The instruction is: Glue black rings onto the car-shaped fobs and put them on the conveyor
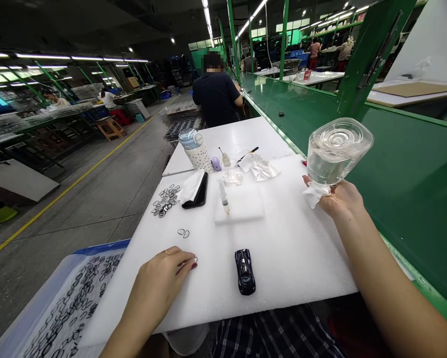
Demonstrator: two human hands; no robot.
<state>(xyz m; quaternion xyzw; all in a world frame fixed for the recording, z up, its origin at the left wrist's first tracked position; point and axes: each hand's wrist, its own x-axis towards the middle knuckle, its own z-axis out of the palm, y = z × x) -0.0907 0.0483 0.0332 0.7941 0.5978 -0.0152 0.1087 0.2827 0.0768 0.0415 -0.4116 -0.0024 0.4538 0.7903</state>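
My left hand [158, 278] is closed in a pinch low over the white foam-covered table, with the edge of a small thin ring [196, 259] showing at the fingertips. Two loose black rings [183, 233] lie just beyond it. My right hand [345, 199] grips the neck end of a clear plastic bottle [330, 161], tipped upside down with clear liquid inside. A white tissue [315, 193] is bunched between those fingers and the bottle. Between my hands, near the front edge, a dark glossy toy car [245, 272] rests on the foam.
A syringe [224, 199] lies on a foam block [246, 211]. Behind are a dotted tumbler [199, 154], crumpled tissues [263, 169] and a phone [198, 196]. Ring piles fill the left edge [166, 201] and a blue-rimmed tray [74, 298]. A green bench [402, 199] runs along the right. A co-worker [216, 94] sits ahead.
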